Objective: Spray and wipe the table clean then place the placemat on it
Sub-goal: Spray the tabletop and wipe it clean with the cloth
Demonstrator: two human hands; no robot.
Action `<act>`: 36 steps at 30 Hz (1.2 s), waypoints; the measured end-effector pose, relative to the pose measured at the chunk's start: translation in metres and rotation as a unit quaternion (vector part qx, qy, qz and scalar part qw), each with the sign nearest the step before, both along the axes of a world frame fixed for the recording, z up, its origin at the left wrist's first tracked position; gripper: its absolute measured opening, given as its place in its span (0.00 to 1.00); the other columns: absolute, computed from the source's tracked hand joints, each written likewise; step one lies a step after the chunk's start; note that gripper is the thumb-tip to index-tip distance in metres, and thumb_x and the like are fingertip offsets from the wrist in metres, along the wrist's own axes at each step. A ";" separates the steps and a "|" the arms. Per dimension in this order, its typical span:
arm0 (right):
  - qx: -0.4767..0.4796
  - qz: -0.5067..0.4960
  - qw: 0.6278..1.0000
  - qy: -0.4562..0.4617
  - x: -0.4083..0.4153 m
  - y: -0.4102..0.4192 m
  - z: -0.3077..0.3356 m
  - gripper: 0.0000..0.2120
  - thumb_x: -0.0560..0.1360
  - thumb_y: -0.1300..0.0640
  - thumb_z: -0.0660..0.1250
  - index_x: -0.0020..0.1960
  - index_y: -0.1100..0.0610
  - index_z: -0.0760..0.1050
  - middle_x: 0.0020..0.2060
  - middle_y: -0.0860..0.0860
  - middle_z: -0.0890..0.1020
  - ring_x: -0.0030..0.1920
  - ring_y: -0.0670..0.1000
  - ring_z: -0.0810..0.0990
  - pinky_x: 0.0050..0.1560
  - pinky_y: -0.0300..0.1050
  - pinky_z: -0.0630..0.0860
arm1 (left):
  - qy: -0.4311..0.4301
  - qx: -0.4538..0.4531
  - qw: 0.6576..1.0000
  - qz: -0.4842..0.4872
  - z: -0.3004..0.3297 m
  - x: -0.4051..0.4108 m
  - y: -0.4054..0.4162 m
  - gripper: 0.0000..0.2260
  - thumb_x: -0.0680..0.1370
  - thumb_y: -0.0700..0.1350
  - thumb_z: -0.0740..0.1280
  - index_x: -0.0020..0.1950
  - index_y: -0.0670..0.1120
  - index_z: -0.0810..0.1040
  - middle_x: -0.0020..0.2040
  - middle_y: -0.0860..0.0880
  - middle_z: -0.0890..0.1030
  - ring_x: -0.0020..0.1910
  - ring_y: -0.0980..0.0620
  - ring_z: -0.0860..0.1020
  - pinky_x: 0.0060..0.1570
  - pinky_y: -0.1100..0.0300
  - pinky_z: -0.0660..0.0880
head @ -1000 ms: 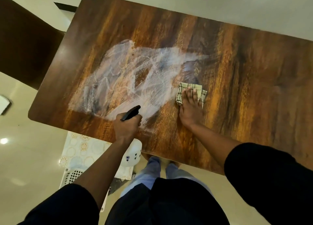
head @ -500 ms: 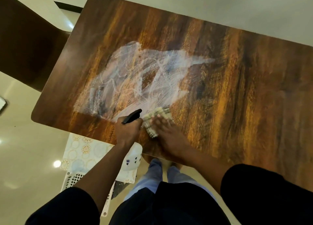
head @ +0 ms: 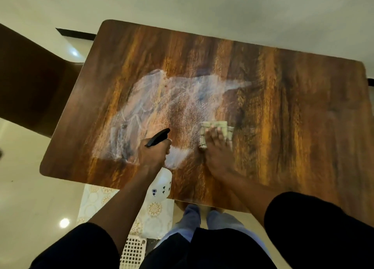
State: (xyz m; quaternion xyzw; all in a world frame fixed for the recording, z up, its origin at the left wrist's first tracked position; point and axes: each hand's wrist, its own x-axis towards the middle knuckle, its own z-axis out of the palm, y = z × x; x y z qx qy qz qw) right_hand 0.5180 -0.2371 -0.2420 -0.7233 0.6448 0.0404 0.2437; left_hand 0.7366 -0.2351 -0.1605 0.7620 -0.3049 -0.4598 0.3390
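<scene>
A: Head view, where's the room?
B: The table (head: pixel 303 111) is bare wood to the right and far edge; white smear (head: pixel 162 98) covers left-centre.
A: Hands?
B: Right hand (head: pixel 217 147) presses flat on the cloth (head: pixel 214 127); left hand (head: pixel 154 154) grips the spray bottle (head: pixel 162 184) at the near edge.
A: Placemat?
B: The placemat (head: pixel 153 214) lies below on a white basket (head: pixel 133 250).
</scene>
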 end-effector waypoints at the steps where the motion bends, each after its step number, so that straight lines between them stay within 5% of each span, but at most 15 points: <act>1: 0.006 0.049 0.999 -0.013 0.013 0.009 0.002 0.33 0.80 0.44 0.38 0.84 0.51 0.38 0.82 0.51 0.36 0.81 0.55 0.33 0.81 0.59 0.40 | -0.005 0.005 1.000 -0.007 0.000 0.000 -0.004 0.06 0.72 0.49 0.72 0.41 0.61 0.86 0.32 0.46 0.83 0.24 0.52 0.73 0.32 0.52 0.76; 3: 0.002 0.154 0.988 -0.026 0.030 0.023 -0.002 0.36 0.78 0.43 0.37 0.84 0.52 0.41 0.82 0.50 0.39 0.82 0.55 0.34 0.81 0.57 0.39 | -0.025 0.017 0.999 -0.017 -0.001 0.002 -0.012 0.05 0.69 0.53 0.71 0.39 0.56 0.87 0.31 0.45 0.83 0.26 0.49 0.75 0.33 0.46 0.78; 5: -0.026 0.218 0.975 -0.022 0.030 0.028 -0.013 0.32 0.83 0.49 0.49 0.85 0.52 0.45 0.83 0.50 0.43 0.83 0.54 0.37 0.81 0.57 0.40 | -0.043 0.020 0.999 -0.026 -0.005 0.003 -0.020 0.11 0.68 0.55 0.71 0.39 0.49 0.87 0.31 0.43 0.83 0.27 0.47 0.76 0.34 0.43 0.80; 8: -0.022 0.226 0.974 -0.015 0.009 0.012 -0.016 0.34 0.84 0.51 0.56 0.85 0.49 0.43 0.83 0.48 0.42 0.82 0.52 0.36 0.80 0.54 0.37 | -0.029 0.017 0.999 -0.035 -0.004 0.002 -0.028 0.07 0.71 0.52 0.71 0.41 0.52 0.88 0.32 0.42 0.83 0.24 0.48 0.74 0.31 0.48 0.77; 14: -0.025 0.009 0.999 0.024 -0.047 -0.059 -0.009 0.33 0.81 0.41 0.38 0.83 0.50 0.36 0.81 0.50 0.35 0.82 0.53 0.34 0.82 0.60 0.42 | -0.006 0.027 0.999 -0.042 -0.006 -0.004 -0.044 0.09 0.77 0.41 0.73 0.54 0.49 0.90 0.32 0.41 0.81 0.20 0.53 0.70 0.27 0.59 0.71; 18: -0.020 -0.120 0.992 0.026 -0.054 -0.100 -0.016 0.33 0.86 0.50 0.51 0.84 0.50 0.36 0.82 0.50 0.37 0.82 0.54 0.33 0.82 0.61 0.44 | 0.009 0.020 0.999 -0.043 -0.003 -0.018 -0.048 0.11 0.77 0.41 0.72 0.55 0.54 0.90 0.33 0.38 0.82 0.21 0.51 0.70 0.25 0.59 0.70; 20: -0.013 -0.138 0.990 0.008 -0.038 -0.102 -0.016 0.34 0.86 0.49 0.52 0.83 0.51 0.35 0.82 0.52 0.36 0.81 0.56 0.32 0.81 0.59 0.40 | 0.012 0.020 0.999 -0.035 -0.001 -0.026 -0.052 0.11 0.77 0.41 0.73 0.47 0.58 0.89 0.32 0.38 0.81 0.22 0.50 0.70 0.27 0.58 0.70; 25: -0.024 0.056 0.998 -0.020 0.023 -0.074 -0.014 0.33 0.85 0.48 0.52 0.84 0.51 0.39 0.83 0.53 0.40 0.82 0.56 0.36 0.81 0.61 0.46 | -0.007 0.038 0.999 -0.005 -0.005 -0.040 -0.065 0.02 0.71 0.47 0.74 0.40 0.51 0.87 0.36 0.34 0.83 0.24 0.46 0.72 0.34 0.50 0.73; 29: -0.085 0.256 0.962 -0.038 0.021 -0.086 -0.025 0.31 0.84 0.48 0.56 0.84 0.53 0.51 0.84 0.52 0.49 0.83 0.55 0.45 0.82 0.58 0.46 | -0.013 0.045 0.999 0.024 -0.007 -0.047 -0.076 0.14 0.63 0.51 0.73 0.45 0.47 0.88 0.38 0.35 0.84 0.28 0.45 0.72 0.34 0.51 0.73; 30: -0.083 0.284 0.955 -0.036 0.011 -0.097 -0.026 0.31 0.84 0.47 0.56 0.84 0.52 0.51 0.84 0.51 0.49 0.83 0.54 0.45 0.82 0.56 0.46 | -0.010 0.042 0.999 0.021 -0.004 -0.051 -0.078 0.11 0.63 0.49 0.73 0.43 0.48 0.88 0.37 0.34 0.84 0.27 0.45 0.71 0.33 0.52 0.72; 33: -0.060 0.246 0.967 -0.034 -0.022 -0.135 -0.028 0.31 0.85 0.47 0.51 0.84 0.48 0.42 0.83 0.48 0.44 0.83 0.52 0.41 0.82 0.58 0.44 | -0.020 0.036 0.999 0.007 -0.002 -0.057 -0.085 0.06 0.72 0.43 0.74 0.34 0.51 0.85 0.33 0.36 0.81 0.27 0.46 0.70 0.32 0.53 0.70; 36: -0.070 0.092 0.993 -0.006 -0.059 -0.179 -0.021 0.30 0.86 0.48 0.48 0.84 0.49 0.39 0.83 0.51 0.42 0.82 0.54 0.40 0.81 0.60 0.41 | -0.024 0.047 0.999 0.006 -0.005 -0.061 -0.091 0.04 0.75 0.41 0.74 0.42 0.42 0.88 0.31 0.41 0.80 0.25 0.49 0.70 0.32 0.55 0.70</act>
